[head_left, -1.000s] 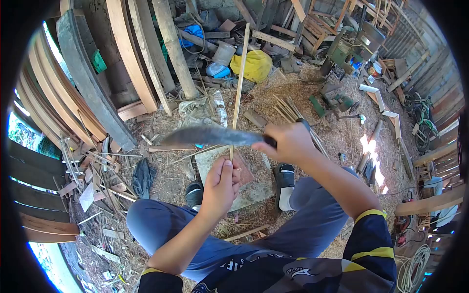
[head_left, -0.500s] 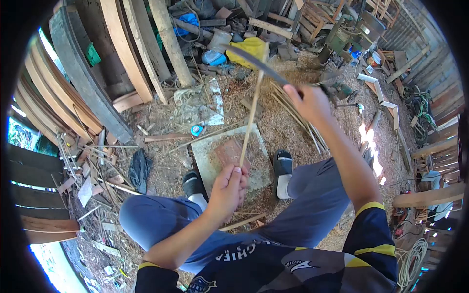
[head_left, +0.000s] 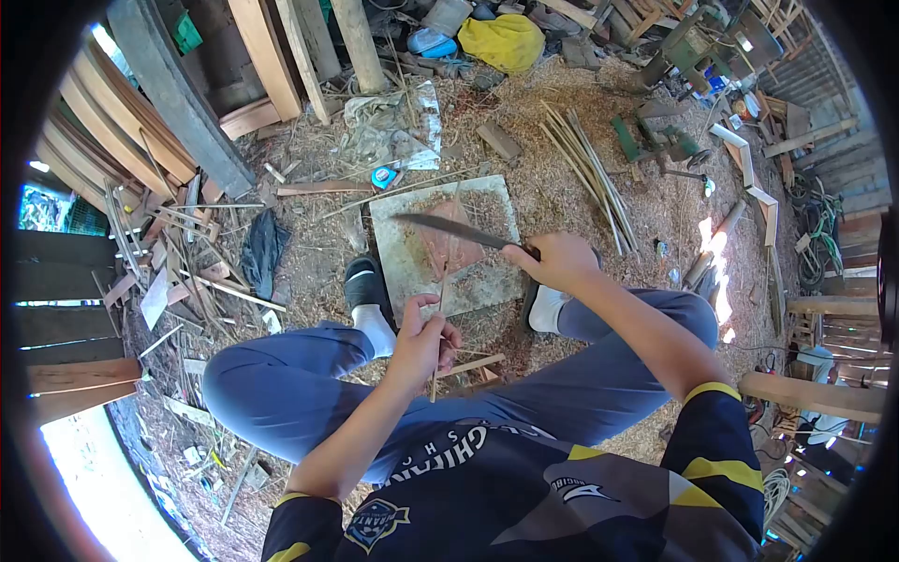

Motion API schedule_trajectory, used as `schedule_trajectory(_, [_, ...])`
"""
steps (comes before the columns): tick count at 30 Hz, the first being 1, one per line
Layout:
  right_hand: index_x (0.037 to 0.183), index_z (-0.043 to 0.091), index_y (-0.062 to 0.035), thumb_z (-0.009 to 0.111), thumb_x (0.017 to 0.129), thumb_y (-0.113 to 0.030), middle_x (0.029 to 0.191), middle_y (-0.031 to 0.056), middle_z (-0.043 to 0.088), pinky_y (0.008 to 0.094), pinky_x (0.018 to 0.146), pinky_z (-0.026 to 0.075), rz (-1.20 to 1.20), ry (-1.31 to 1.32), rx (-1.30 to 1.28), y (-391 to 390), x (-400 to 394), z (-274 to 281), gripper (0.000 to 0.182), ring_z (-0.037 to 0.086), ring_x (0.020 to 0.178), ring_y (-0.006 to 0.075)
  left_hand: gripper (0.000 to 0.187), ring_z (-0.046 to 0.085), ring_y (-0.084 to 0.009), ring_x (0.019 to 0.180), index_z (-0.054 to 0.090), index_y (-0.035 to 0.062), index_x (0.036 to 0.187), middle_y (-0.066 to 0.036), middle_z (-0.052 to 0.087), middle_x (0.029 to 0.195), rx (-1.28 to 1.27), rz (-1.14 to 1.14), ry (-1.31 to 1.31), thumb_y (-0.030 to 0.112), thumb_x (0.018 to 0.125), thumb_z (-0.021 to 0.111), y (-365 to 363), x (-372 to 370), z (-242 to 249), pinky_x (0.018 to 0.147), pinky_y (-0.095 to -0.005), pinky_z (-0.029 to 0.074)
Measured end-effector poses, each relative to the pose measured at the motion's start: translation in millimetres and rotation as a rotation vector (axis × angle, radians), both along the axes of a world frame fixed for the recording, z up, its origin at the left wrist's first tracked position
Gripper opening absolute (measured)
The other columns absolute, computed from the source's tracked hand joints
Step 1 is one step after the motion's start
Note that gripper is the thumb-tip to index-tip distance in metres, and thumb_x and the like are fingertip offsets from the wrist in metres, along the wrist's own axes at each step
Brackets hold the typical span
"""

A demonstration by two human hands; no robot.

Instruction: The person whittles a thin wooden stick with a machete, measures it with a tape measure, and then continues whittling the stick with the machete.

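My right hand [head_left: 559, 262] grips the dark handle of a large knife [head_left: 440, 225]. Its long blade points left, crossing over a thin wooden stick [head_left: 443, 292]. Closed around that stick is my left hand [head_left: 424, 339], thumb and fingers near its middle, with the lower end sticking out below toward my lap. Beneath the blade lies a flat reddish-brown block [head_left: 476, 253], partly covered by blade and stick. It rests on a pale grey slab [head_left: 393, 267] on the ground between my feet.
A bundle of thin sticks [head_left: 590, 173] lies on the shavings-covered ground ahead right. A blue tape measure [head_left: 382, 177] sits beyond the slab, and a black plastic bag [head_left: 267, 245] is at left. Long planks [head_left: 178, 94] lean at the upper left; a green metal machine [head_left: 698, 56] stands upper right.
The knife has come down from high up at the far end of the stick to low over the slab. My left hand and the stick have drawn nearer my body. The view has shifted.
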State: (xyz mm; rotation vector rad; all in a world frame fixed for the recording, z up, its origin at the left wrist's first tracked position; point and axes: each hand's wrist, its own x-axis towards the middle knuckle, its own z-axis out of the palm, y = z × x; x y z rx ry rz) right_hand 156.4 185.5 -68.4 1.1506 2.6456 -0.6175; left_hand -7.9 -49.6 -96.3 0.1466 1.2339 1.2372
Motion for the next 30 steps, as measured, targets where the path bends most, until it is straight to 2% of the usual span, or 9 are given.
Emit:
schedule_trajectory(7, [0.093, 0.074, 0.0024, 0.045, 0.095, -0.071, 0.08, 0.0257, 0.069, 0.0477, 0.077, 0.052, -0.396, 0.165, -0.319, -38.9, 10.6, -28.0, 0.079, 0.07, 0.082, 0.0422, 0.031, 0.045, -0.0133, 0.046, 0.034, 0.0135, 0.134, -0.01, 0.057, 0.074, 0.034, -0.003, -0.056, 0.015, 0.106, 0.045, 4.5, -19.9, 28.7, 0.042, -0.0284, 0.039])
schedule_trajectory(12, [0.09, 0.071, 0.0055, 0.046, 0.097, -0.068, 0.078, 0.0262, 0.068, 0.0483, 0.075, 0.051, -0.521, 0.326, -0.414, -66.9, 11.2, -59.1, 0.078, 0.069, 0.08, 0.0426, 0.029, 0.051, -0.0126, 0.058, 0.048, 0.0028, 0.128, -0.008, 0.059, 0.079, 0.14, -0.007, -0.08, 0.016, 0.104, 0.039, 15.0, -36.2, 33.4, 0.055, -0.0279, 0.045])
schedule_trajectory(17, [0.077, 0.065, 0.0041, 0.044, 0.099, -0.066, 0.066, 0.0191, 0.063, 0.0463, 0.068, 0.048, -0.589, 0.437, -0.537, -88.2, 5.1, -74.9, 0.077, 0.064, 0.067, 0.0341, 0.043, 0.051, -0.0136, 0.069, 0.05, -0.0026, 0.125, -0.008, 0.061, 0.091, 0.409, 0.008, 0.165, 0.027, 0.094, 0.051, 31.4, -44.4, 36.8, 0.067, -0.0296, 0.046])
schedule_trajectory(20, [0.07, 0.057, -0.0056, 0.047, 0.101, -0.063, 0.054, -0.0008, 0.049, 0.0293, 0.042, 0.034, -0.684, 0.609, -0.712, -103.0, -1.7, -74.3, 0.066, 0.044, 0.042, 0.011, 0.033, 0.054, -0.011, 0.078, 0.054, -0.0028, 0.127, -0.008, 0.063, 0.096, 0.481, -0.04, 0.411, 0.019, 0.102, 0.048, 37.0, -52.8, 28.7, 0.069, -0.0255, 0.045])
schedule_trajectory(23, [0.072, 0.062, 0.0004, 0.043, 0.1, -0.065, 0.059, 0.0104, 0.056, 0.0403, 0.064, 0.046, -0.713, 0.53, -0.723, -112.2, -7.6, -62.5, 0.073, 0.059, 0.06, 0.0247, 0.035, 0.054, -0.0113, 0.077, 0.059, -0.0011, 0.123, -0.01, 0.063, 0.103, 0.36, -0.064, 0.977, 0.026, 0.104, 0.048, 44.9, -57.7, 32.2, 0.068, -0.0272, 0.044])
schedule_trajectory(25, [0.073, 0.063, 0.0004, 0.044, 0.1, -0.064, 0.061, 0.0109, 0.058, 0.0409, 0.064, 0.046, -0.706, 0.531, -0.746, -117.9, -9.8, -63.2, 0.073, 0.058, 0.06, 0.0253, 0.036, 0.053, -0.0127, 0.084, 0.063, 0.0035, 0.119, -0.01, 0.059, 0.102, 0.197, 0.021, 1.259, 0.032, 0.107, 0.045, 47.0, -55.4, 58.0, 0.074, -0.0307, 0.044])
schedule_trajectory(27, [0.074, 0.062, -0.0011, 0.045, 0.101, -0.062, 0.06, 0.0072, 0.056, 0.0372, 0.058, 0.043, -0.679, 0.561, -0.746, -121.7, -11.6, -64.4, 0.069, 0.054, 0.055, 0.0204, 0.034, 0.052, -0.0137, 0.088, 0.063, 0.0065, 0.122, -0.009, 0.057, 0.098, 0.321, 0.151, 1.678, 0.032, 0.108, 0.045, 55.9, -71.0, 59.3, 0.078, -0.0318, 0.043])
schedule_trajectory(29, [0.074, 0.059, -0.0043, 0.048, 0.103, -0.057, 0.057, -0.0006, 0.049, 0.0293, 0.045, 0.036, -0.639, 0.619, -0.727, -125.4, -12.8, -66.3, 0.061, 0.045, 0.046, 0.0101, 0.037, 0.052, -0.0148, 0.087, 0.061, 0.0047, 0.121, -0.007, 0.055, 0.094, 0.499, 0.281, 1.411, 0.035, 0.109, 0.043, 65.4, -72.6, 57.6, 0.081, -0.0321, 0.042])
schedule_trajectory(30, [0.075, 0.059, -0.0038, 0.049, 0.103, -0.056, 0.057, -0.0004, 0.05, 0.0298, 0.048, 0.037, -0.623, 0.624, -0.723, -126.5, -13.3, -62.8, 0.06, 0.045, 0.048, 0.0102, 0.038, 0.051, -0.0153, 0.087, 0.06, 0.0038, 0.12, -0.006, 0.055, 0.091, 0.578, 0.341, 1.271, 0.036, 0.11, 0.043, 68.6, -73.1, 56.5, 0.082, -0.0323, 0.042])
